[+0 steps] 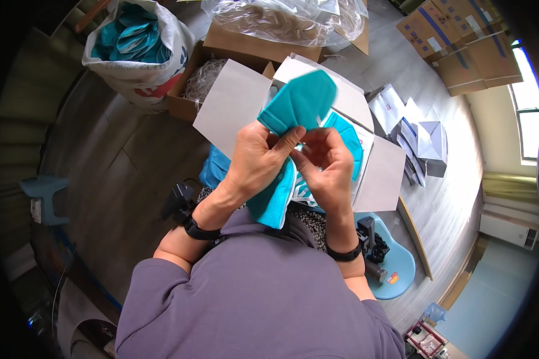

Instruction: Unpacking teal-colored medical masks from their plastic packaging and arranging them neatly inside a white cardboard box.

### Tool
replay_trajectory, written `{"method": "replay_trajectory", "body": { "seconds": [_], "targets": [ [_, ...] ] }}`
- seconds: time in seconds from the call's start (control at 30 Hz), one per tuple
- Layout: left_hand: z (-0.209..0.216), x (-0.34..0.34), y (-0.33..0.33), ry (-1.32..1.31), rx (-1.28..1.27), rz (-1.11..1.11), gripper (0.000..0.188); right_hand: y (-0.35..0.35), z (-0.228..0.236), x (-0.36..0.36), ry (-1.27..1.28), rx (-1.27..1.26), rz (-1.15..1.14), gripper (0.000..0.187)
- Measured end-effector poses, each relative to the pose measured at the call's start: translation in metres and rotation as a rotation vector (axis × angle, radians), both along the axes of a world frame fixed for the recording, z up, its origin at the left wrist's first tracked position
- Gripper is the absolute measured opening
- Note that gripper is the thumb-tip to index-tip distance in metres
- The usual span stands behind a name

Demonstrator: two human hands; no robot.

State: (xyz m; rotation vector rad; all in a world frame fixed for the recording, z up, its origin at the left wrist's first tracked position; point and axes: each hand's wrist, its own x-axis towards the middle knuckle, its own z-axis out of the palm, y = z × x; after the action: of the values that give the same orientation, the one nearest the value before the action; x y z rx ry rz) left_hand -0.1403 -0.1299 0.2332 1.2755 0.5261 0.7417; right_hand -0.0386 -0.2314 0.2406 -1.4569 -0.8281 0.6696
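Teal fabric piece (302, 99) is up in the person's hands, above an open white box (384, 176) in front of the lap. Left hand (254, 157): thumb and fingers clamped on the piece near its lower end, thumb on top. Right hand (326, 160): just beside, fingers curled, thumb close to the fingertips; from here I can't tell whether they grip anything. Second teal piece (270, 202), pale-edged, hangs below the left hand; can't tell whether it joins the upper one. More teal fabric (348, 140) lies in the box. Brown carton (182, 107) with pale shredded filler sits behind the box, to the left. White sack (129, 81) at upper left, teal pieces heaped in its mouth. Light-blue stool (401, 272) at the person's right, dark gear on it. Taped cartons (482, 63) stacked far right.
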Motion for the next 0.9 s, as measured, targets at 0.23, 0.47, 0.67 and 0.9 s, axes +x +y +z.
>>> {"method": "replay_trajectory", "body": {
  "seconds": [0.23,0.47,0.67,0.9],
  "targets": [
    [0.027,-0.014,0.006,0.396,0.346,-0.229,0.019,-0.009,-0.003,0.03,-0.267,0.108,-0.122,0.012],
    [0.021,-0.031,0.013,0.172,0.138,-0.131,0.023,-0.02,0.012,0.072,-0.11,0.115,-0.346,0.014],
    [0.023,-0.025,0.009,0.142,-0.035,-0.096,0.014,-0.001,0.002,0.012,0.245,0.084,-0.031,0.019],
    [0.012,-0.014,0.003,0.023,-0.08,-0.007,0.016,-0.002,0.007,0.008,-0.181,-0.007,-0.096,0.014]
  ]
}}
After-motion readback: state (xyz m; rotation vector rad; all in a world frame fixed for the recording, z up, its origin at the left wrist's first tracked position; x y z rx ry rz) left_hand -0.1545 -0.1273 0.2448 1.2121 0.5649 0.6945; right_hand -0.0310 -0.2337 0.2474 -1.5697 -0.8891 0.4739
